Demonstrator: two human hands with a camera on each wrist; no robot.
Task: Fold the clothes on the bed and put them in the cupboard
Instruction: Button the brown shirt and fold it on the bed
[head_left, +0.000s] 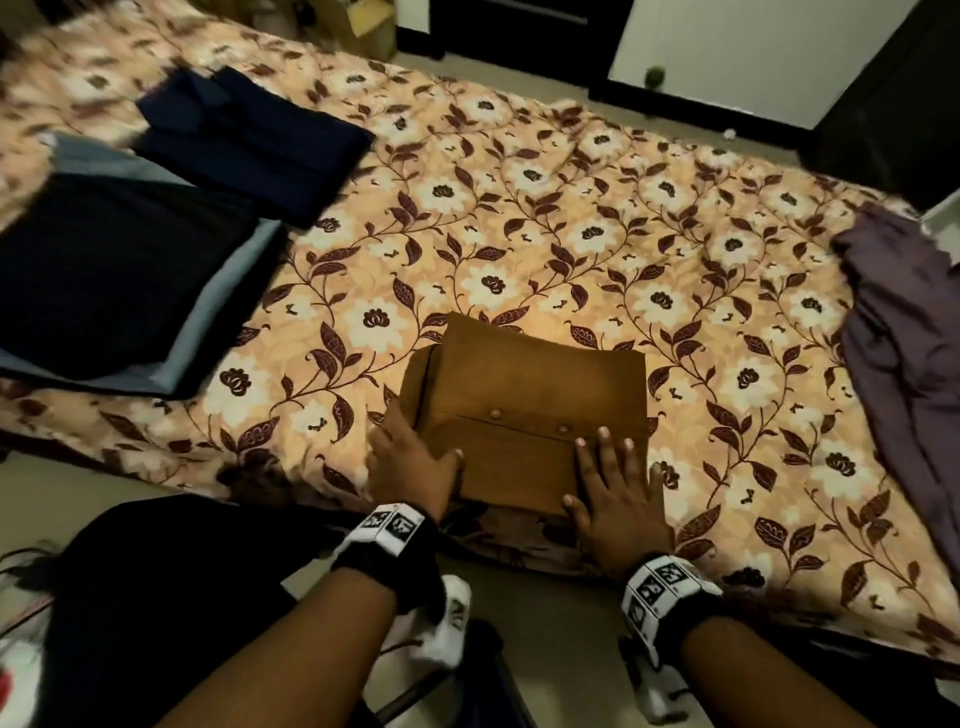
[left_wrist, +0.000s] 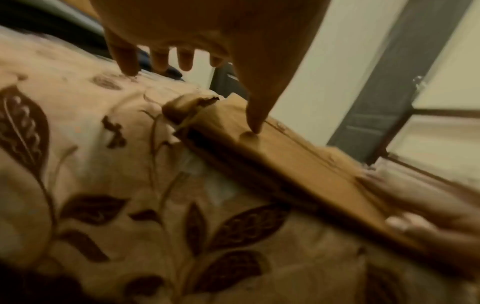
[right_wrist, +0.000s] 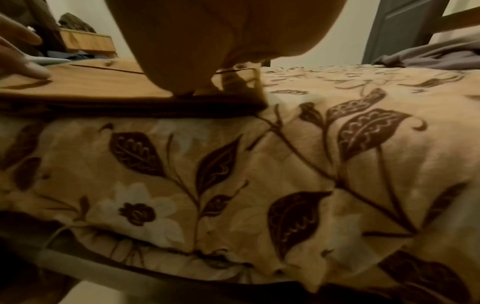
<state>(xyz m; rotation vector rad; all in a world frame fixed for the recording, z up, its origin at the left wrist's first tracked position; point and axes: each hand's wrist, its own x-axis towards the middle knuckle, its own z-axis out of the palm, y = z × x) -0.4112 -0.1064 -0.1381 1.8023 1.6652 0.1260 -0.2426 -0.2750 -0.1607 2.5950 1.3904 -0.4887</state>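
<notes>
Floor (head_left: 545, 649): pale, smooth, at foot of frame & far side of room.
Wall panel (head_left: 727, 47): white, far right, dark-framed; small dark knob (head_left: 655, 76) low on it.
Cardboard box (head_left: 369, 21): top centre, partly cut off.
Wooden crate (right_wrist: 88, 42): light timber, far left in right wrist view, dark bundle on top.
Door (right_wrist: 397, 26): grey, panelled, upper right, blurred.

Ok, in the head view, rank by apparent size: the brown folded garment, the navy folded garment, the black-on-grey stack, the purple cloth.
1. black-on-grey stack, though cut off by the frame's left edge.
2. navy folded garment and purple cloth: too close to rank; the cloth is crumpled and runs out of frame.
3. brown folded garment, partly under both hands, yet nearest the camera.
</notes>
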